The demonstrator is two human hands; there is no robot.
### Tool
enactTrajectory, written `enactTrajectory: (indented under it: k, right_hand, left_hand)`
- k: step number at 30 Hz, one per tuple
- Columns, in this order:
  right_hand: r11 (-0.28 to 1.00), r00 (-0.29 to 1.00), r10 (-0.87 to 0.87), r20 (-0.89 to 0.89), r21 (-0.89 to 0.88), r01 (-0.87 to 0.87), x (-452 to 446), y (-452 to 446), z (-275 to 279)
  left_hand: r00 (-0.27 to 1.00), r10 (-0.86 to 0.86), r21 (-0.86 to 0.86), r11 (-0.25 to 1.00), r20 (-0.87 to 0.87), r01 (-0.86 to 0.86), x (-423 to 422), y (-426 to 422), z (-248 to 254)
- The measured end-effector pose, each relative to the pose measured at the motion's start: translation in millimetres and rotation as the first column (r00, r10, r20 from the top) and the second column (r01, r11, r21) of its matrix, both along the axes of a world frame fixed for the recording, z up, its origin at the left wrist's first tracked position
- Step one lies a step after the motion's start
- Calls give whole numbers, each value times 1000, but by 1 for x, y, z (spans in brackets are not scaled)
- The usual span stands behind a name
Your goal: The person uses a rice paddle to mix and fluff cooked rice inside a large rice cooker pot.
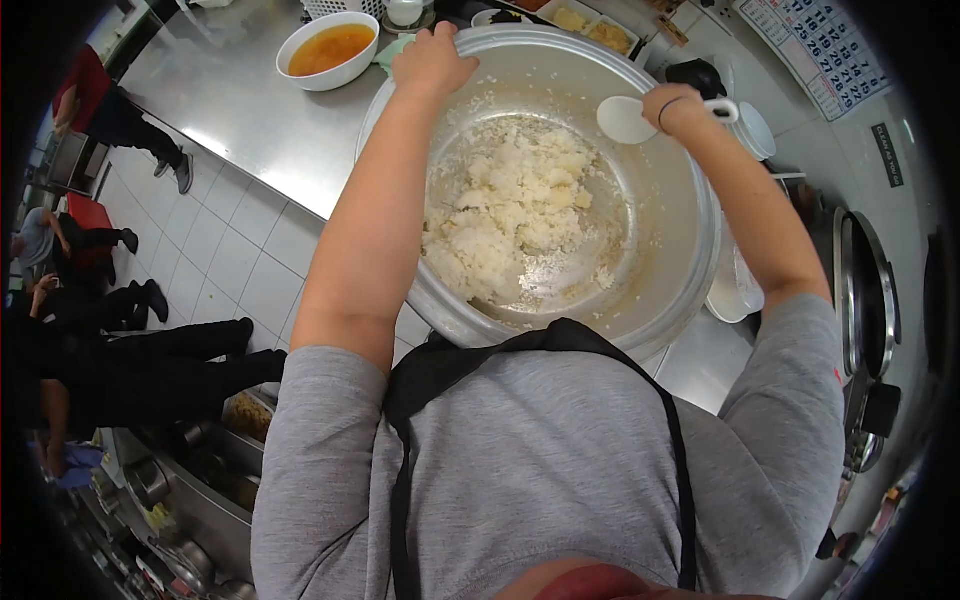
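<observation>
A large metal pot point(660, 230) stands in front of me, tilted or seen from above, with cooked white rice point(520, 200) heaped in its bottom and grains stuck to the wall. My left hand point(433, 62) is closed over the pot's far left rim. A pale green cloth point(393, 55) shows beside that hand; how much of it lies under the fingers is hidden. My right hand point(672, 107) grips a white rice paddle point(625, 120) by its handle, above the right side of the pot. The paddle's blade points left over the inner wall, apart from the rice.
A white bowl of orange liquid point(333, 50) sits on the steel counter point(235, 85) left of the pot. Food trays point(590, 27) stand behind it. White containers point(752, 133) are at right. Several people point(130, 110) sit or stand at far left.
</observation>
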State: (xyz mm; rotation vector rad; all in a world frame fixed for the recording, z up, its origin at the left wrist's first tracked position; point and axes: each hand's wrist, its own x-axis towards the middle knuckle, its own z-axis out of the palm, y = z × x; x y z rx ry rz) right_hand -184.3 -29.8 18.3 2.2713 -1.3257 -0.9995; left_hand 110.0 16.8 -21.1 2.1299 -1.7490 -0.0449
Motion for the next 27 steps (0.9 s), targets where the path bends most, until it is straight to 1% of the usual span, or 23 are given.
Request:
enactTrajectory:
  k: [1,3,5,6,8,9,11,12,14,16,17,18,21,23,25,26,27]
  right_hand:
    - [999,1000,29,-9,-33,-29,-1,3,-9]
    - [998,975,-32,220,58,20,17,31,-33]
    - [1000,966,3,260,-1,-3,35,68,-26]
    - [1000,966,8,260,2,-9,40,81,-19]
    - [995,954,24,300,84,-52,45,104,-5]
    - [995,955,17,297,84,-44,50,111,-2]
    - [968,933,124,339,164,-188,58,121,0]
    - [968,933,121,339,167,-187,57,119,4]
    - [965,905,80,418,194,-175,56,102,11]
    - [957,955,-19,296,281,-68,35,59,14]
    - [969,989,-81,121,243,50,24,46,16]
    - [970,987,-149,-53,185,156,15,38,18]
    - [961,983,-179,-30,208,181,-7,43,-18]
    - [980,992,-51,114,196,27,30,87,-6]
    - [991,995,37,94,122,-49,59,128,-4]
    - [991,995,38,95,125,-50,65,139,0]
    - [980,988,18,155,195,-48,69,147,5]
  left_hand:
    - [1000,3,-1,1000,-3,-3,0,1,0]
    - [1000,-3,-15,1000,2,3,0,2,1]
    - [1000,12,-5,1000,6,-12,0,1,2]
    - [1000,11,7,1000,11,-11,0,1,1]
    - [1000,12,22,1000,-7,-12,-1,3,2]
    - [1000,15,23,1000,-25,-14,-2,1,4]
    - [1000,3,23,1000,-26,-2,-2,1,3]
    - [1000,1,21,1000,-24,0,0,1,3]
    - [1000,-14,18,1000,-17,14,3,-1,0]
    - [1000,-26,8,1000,-16,27,6,-4,-4]
    - [999,-27,6,1000,-19,27,5,-4,-4]
    - [1000,-22,8,1000,-9,22,5,-4,-3]
    - [1000,-25,6,1000,-8,25,4,-3,-4]
    - [1000,-18,1,1000,-21,18,5,-4,-1]
    - [999,-2,48,999,-46,4,2,-2,4]
    - [999,-1,51,999,-46,4,0,2,8]
    - [992,-12,26,1000,-128,15,-1,6,12]
